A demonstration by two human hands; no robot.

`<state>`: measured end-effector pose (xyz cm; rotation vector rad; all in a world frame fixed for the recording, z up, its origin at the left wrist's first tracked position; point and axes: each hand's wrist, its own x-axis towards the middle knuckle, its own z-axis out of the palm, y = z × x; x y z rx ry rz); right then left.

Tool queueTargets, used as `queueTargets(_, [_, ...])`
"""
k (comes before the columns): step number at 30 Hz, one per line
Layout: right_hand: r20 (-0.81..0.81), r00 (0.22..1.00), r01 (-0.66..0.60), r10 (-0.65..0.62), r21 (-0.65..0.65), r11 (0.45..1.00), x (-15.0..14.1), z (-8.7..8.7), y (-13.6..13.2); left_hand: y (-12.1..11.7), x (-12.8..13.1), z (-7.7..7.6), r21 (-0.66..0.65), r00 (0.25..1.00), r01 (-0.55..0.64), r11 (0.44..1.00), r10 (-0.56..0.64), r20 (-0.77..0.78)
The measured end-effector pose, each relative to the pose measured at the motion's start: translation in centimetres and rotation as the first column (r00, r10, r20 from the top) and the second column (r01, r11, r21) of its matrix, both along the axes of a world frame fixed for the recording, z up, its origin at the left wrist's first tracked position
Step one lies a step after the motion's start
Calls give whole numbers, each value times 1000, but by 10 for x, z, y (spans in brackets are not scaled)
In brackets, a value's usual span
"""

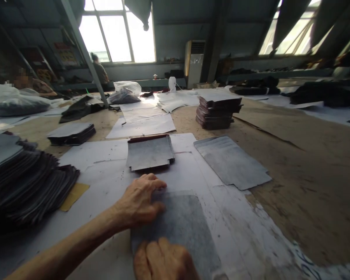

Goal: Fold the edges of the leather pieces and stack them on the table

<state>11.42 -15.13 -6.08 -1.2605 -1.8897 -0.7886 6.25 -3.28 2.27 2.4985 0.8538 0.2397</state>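
Observation:
A grey cut sheet of fabric-like material (189, 221) lies on white paper right in front of me. My left hand (142, 202) rests at its far left corner, thumb and fingers apart. Closer to me, my right hand (165, 259) presses down on the sheet with its fingers curled; whatever they may hold is hidden. Just beyond my left hand sits a small stack of grey-topped pieces (150, 153) with a dark red back edge. To the right, several overlapping grey pieces (231, 161) are fanned out.
At left rises a tall pile of dark pieces (32, 182), a yellow scrap (74, 196) beside it. Farther back stand a low stack (71, 134) and a dark red stack (218, 112). A slanted pole (86, 54) meets the table. Two people are at the back left.

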Motion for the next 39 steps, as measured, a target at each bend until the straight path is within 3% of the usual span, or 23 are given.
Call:
queueTargets(2, [-94,990,-113,104,-87,990,-6,1,1,-1,-4,-4,53,1000,-6,999,7,-20])
queueTargets(5, [-271,931,-322,246,-287,902,17,27,1,1,-7,-11,49,1000,-29,998,29,1])
queueTargets(7, [-362,922,-292,134,-426,856,48,50,6,3,-6,-14,22,999,-34,999,34,27])
queueTargets(9, [-308,951,-163,4,-492,855,80,67,16,5,-6,-16,3,998,-36,999,35,59])
queueTargets(11, [-196,979,-70,-51,-567,820,104,73,28,6,-6,-17,-12,996,-37,999,38,83])
queueTargets(14, [-69,998,-54,13,-643,764,121,69,39,5,-8,-21,-36,987,-40,999,45,156])
queueTargets(19, [-60,989,-146,136,-578,803,122,62,40,2,-14,-30,-36,948,-27,999,37,317])
queueTargets(25, [-98,979,-205,180,-513,834,127,57,34,-4,-19,-34,227,904,89,970,-175,391])
queueTargets(31, [-16,977,-195,214,-484,853,126,51,29,-9,-21,-37,352,884,183,918,-310,349])
queueTargets(39, [76,967,-181,245,-473,862,123,53,25,-13,-21,-39,377,905,210,902,-325,273])
